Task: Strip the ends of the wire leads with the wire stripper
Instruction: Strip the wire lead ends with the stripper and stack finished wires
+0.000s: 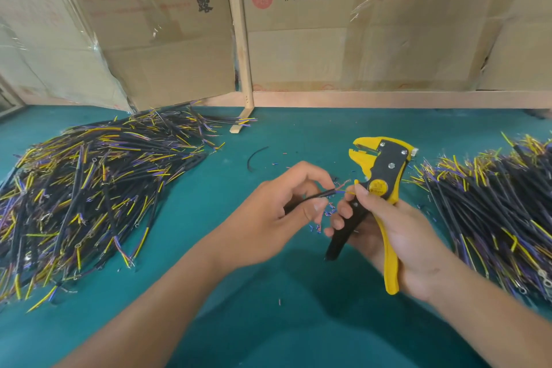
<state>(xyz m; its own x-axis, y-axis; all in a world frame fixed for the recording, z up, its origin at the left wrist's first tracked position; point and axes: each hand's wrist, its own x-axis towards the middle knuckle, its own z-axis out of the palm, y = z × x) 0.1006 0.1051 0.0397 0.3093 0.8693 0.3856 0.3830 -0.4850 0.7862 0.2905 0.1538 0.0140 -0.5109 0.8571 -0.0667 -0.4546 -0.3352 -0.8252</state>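
My left hand (280, 206) pinches a black wire lead (316, 196) between thumb and fingers. Its blue and yellow ends point right and reach the thumb of my right hand (397, 239). That hand grips the yellow and black wire stripper (379, 185) by its handles. The stripper's jaws stand upward, above the wire ends and apart from them.
A big pile of black, yellow and purple wire leads (89, 188) lies on the green table (268, 293) at the left. Another pile (493, 203) lies at the right. Small insulation scraps (324, 212) lie under my hands. A loose black wire (254, 157) lies behind them, with cardboard boxes (343, 24) along the back.
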